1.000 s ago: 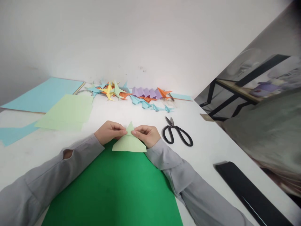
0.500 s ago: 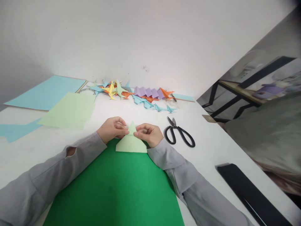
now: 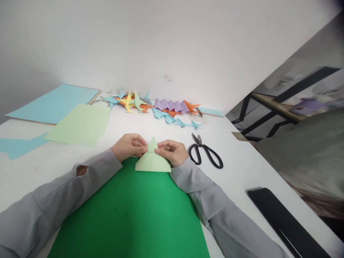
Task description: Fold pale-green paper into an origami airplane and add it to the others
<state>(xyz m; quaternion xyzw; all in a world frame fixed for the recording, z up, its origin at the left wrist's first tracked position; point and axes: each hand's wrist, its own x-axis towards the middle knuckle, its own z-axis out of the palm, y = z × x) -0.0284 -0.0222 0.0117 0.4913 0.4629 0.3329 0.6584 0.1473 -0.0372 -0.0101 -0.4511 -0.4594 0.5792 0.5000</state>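
Observation:
A folded piece of pale green paper is between my hands, its narrow tip pointing away from me and its wide straight edge toward me. My left hand pinches its left side near the base of the tip. On the opposite side, the thumb and fingers of my right hand close on the paper at about the same height. A crease runs across it between my thumbs. Below the paper lies a green mat. The undersides of both hands' fingers are partly hidden.
Black-handled scissors lie right of my right hand. Folded paper figures and a purple pleated strip line the wall. Light green sheets and a blue sheet lie left. A long black object sits near right.
The folded paper has shifted slightly right, together with my right hand. Both hands keep their pinch, and the view has barely moved.

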